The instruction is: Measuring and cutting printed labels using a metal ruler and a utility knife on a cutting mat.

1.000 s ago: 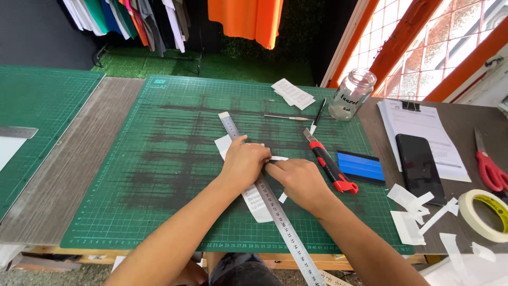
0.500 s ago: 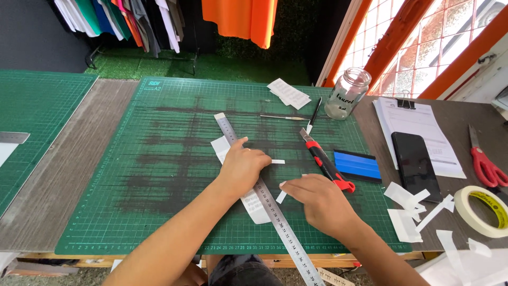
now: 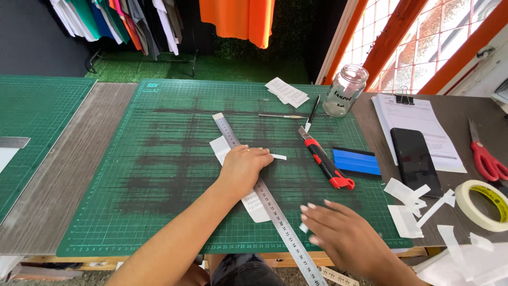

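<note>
My left hand [image 3: 242, 168] presses flat on a steel ruler [image 3: 270, 209] that lies diagonally over a white paper strip [image 3: 255, 204] on the green cutting mat [image 3: 159, 175]. A thin white paper sliver [image 3: 276, 157] pokes out beside my fingers. My right hand [image 3: 344, 235] hovers low near the mat's front edge, fingers spread, holding nothing, with a small paper scrap [image 3: 303, 228] just by it. A red and black utility knife [image 3: 325, 159] lies on the mat to the right of the ruler, apart from both hands.
A blue squeegee [image 3: 356, 161], a glass jar [image 3: 345, 91], a pen [image 3: 313, 112], folded paper slips [image 3: 287, 92], a black phone [image 3: 415, 159] on clipped papers, red scissors [image 3: 484, 156], a masking tape roll [image 3: 484, 204] and paper scraps [image 3: 413, 204] lie to the right. A second green mat [image 3: 32, 122] lies left.
My right hand has left the ruler and drawn back toward the front right edge of the mat. My left hand stays pressed on the ruler.
</note>
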